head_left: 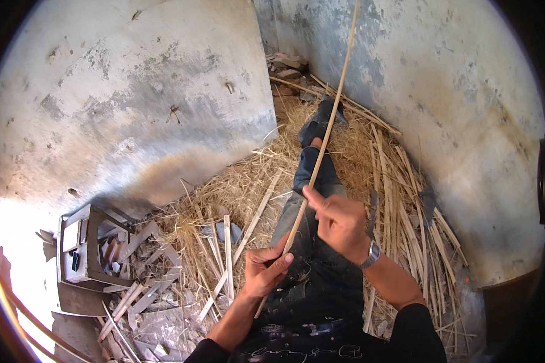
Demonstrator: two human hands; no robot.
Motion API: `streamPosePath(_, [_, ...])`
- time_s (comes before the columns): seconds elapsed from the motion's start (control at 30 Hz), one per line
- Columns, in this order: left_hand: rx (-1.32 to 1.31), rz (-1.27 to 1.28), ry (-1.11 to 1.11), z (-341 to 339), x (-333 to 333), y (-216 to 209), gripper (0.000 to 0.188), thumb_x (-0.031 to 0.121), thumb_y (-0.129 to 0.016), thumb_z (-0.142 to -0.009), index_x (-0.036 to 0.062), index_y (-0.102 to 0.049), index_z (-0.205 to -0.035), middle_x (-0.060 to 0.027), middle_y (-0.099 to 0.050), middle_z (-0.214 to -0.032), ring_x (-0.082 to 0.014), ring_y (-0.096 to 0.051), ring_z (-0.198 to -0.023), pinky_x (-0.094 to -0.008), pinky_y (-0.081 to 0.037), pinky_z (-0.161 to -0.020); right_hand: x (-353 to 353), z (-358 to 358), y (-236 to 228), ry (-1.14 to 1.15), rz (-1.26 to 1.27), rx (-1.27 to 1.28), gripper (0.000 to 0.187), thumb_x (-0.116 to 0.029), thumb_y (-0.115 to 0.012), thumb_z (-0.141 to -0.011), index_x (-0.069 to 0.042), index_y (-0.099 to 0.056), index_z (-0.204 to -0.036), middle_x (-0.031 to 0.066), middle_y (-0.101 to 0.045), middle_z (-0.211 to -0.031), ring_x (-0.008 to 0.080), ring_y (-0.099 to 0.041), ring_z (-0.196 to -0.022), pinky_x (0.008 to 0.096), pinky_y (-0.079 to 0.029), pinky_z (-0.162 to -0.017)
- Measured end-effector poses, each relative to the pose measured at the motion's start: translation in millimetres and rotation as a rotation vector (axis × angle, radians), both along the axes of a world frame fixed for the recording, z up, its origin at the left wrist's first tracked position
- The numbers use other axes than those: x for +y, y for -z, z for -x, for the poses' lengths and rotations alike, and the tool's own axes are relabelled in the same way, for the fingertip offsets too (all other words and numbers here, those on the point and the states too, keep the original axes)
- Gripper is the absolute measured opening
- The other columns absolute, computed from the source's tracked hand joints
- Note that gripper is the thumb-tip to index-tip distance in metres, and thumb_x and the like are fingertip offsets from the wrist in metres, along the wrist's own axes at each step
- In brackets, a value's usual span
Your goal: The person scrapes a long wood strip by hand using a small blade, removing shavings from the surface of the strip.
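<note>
A long, thin bamboo strip [336, 100] runs from my lap up past my feet toward the top of the view. My left hand [266, 269] is closed around its lower part, thumb on top, and a short tail of the strip sticks out below. Farther up, my right hand [340, 222] is curled beside the strip, a fingertip at its edge. The inside of that fist is hidden, so what it grips cannot be made out. Beside its knuckles shows a narrow dark grey piece [373, 212]; whether the hand holds it is unclear.
My outstretched legs [293, 212] lie over a heap of pale shavings [248, 181]. Several long strips [406, 212] lie along the right wall [454, 121]. On the left stand a broken wooden box [94, 275], scrap slats [228, 257] and a large weathered panel [133, 91].
</note>
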State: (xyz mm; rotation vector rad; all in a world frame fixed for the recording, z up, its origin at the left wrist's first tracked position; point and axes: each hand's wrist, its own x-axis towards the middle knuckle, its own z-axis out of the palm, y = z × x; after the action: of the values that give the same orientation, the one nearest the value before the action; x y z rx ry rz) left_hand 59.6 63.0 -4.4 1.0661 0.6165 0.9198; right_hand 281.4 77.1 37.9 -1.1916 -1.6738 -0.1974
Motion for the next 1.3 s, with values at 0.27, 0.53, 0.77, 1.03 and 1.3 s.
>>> streamPosePath(0.27, [-0.044,0.003,0.015,3.0,6.0,-3.0,0.043,0.002,-0.068,-0.098,-0.0027,-0.061,-0.140,0.0031,-0.054,-0.062,-0.0028,-0.042,-0.047,-0.0204,-0.029,-0.044,-2.2,2.2,0.4,-0.045,0.048,-0.073,0.067,0.002,-0.070,-0.074,-0.020,-0.069,-0.138,0.0042,-0.050,-0.061,0.0216,-0.054,-0.051,0.0364,-0.045,-0.048])
streamPosePath(0.53, [-0.169,0.060,0.078,4.8,10.6,0.9,0.040,0.007,-0.062,-0.102,-0.0028,-0.059,-0.141,-0.0040,-0.056,-0.071,-0.0065,-0.042,-0.051,-0.0212,-0.032,-0.044,0.2,3.9,10.6,-0.174,0.098,0.061,0.063,0.006,-0.067,-0.077,-0.017,-0.070,-0.136,0.0080,-0.056,-0.064,0.0232,-0.055,-0.051,0.0359,-0.046,-0.050])
streamPosePath(0.77, [-0.220,0.046,0.081,2.9,17.5,6.0,0.038,0.011,-0.061,-0.104,-0.0004,-0.061,-0.140,-0.0042,-0.053,-0.070,-0.0076,-0.041,-0.051,-0.0218,-0.028,-0.043,-7.8,18.7,7.3,-0.233,0.159,0.157,0.059,0.010,-0.063,-0.080,-0.014,-0.071,-0.134,0.0108,-0.060,-0.065,0.0235,-0.061,-0.053,0.0344,-0.050,-0.054])
streamPosePath(1.03, [-0.227,0.017,0.105,-0.7,18.8,1.8,0.035,0.012,-0.059,-0.104,-0.0003,-0.063,-0.137,-0.0045,-0.052,-0.068,-0.0076,-0.039,-0.048,-0.0222,-0.026,-0.042,-0.3,18.1,8.7,-0.249,0.119,0.128,0.058,0.009,-0.066,-0.079,-0.014,-0.072,-0.132,0.0085,-0.055,-0.062,0.0231,-0.056,-0.050,0.0344,-0.045,-0.049])
streamPosePath(1.3, [0.070,-0.080,-0.071,-5.3,6.3,-13.4,0.042,0.006,-0.071,-0.097,-0.0041,-0.062,-0.137,0.0032,-0.057,-0.067,-0.0033,-0.046,-0.053,-0.0210,-0.033,-0.047,-0.8,12.5,10.0,-0.228,0.104,0.091,0.062,0.004,-0.065,-0.078,-0.017,-0.069,-0.136,0.0083,-0.059,-0.066,0.0239,-0.057,-0.054,0.0371,-0.048,-0.052])
